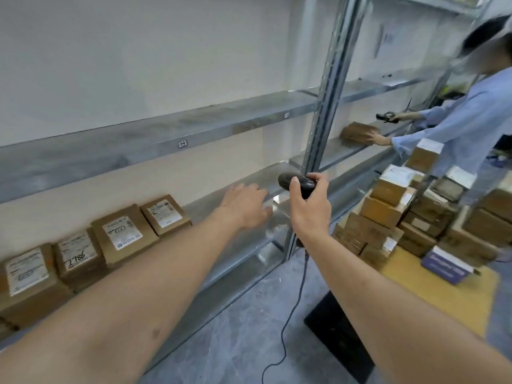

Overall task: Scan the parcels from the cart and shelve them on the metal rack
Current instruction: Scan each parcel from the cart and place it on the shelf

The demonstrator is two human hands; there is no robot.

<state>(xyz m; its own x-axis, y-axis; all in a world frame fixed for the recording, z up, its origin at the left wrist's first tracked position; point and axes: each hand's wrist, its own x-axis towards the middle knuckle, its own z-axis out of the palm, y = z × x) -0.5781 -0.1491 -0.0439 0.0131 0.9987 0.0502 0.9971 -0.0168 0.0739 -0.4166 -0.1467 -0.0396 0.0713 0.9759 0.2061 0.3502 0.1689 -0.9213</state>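
The scanner is gripped by the right hand, the left hand is held open and empty beside it; its trailing cord could be snagged underfoot.

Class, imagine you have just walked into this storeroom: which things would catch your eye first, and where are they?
Two bare arms reach forward: the right hand grips a black corded scanner at centre, while the left hand stretches open over the metal rack. A row of labelled brown parcels lies on the lower shelf at left, and a cart stacked with boxes stands at right.
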